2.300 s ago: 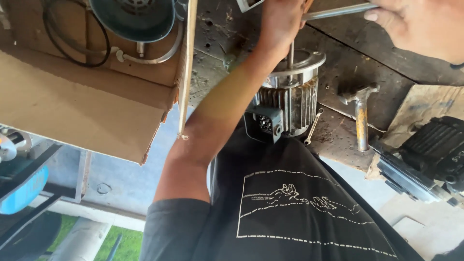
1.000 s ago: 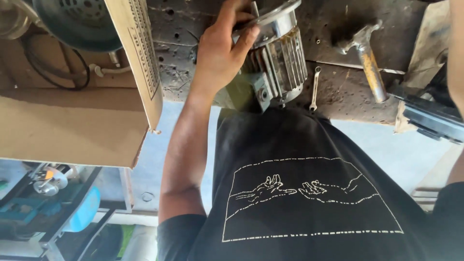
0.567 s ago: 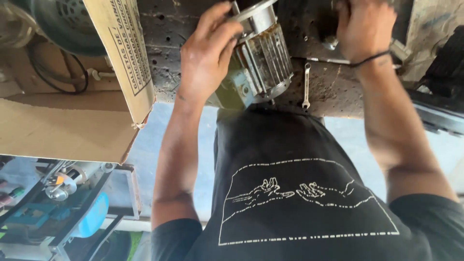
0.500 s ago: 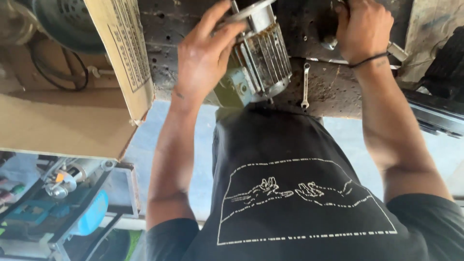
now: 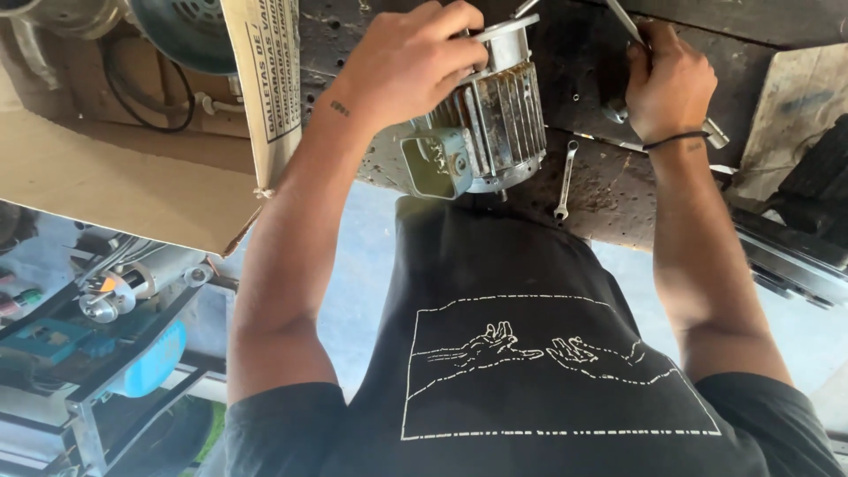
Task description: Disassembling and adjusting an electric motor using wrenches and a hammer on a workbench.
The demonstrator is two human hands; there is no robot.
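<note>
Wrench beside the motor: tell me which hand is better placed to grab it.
Probably the right hand, nearer the small wrench, though it already grips a metal tool. The left hand is clamped over the finned motor.

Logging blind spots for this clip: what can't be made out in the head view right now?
- Top of the motor: covered by the left hand.
- Handle of the metal tool: buried in the right hand's grip; its far end is cut off by the top edge.
- Contents of the cardboard box: cut off by the top edge.
- Workbench near edge: hidden behind the person's black shirt.
- Wrench: too small to tell its size.
</note>
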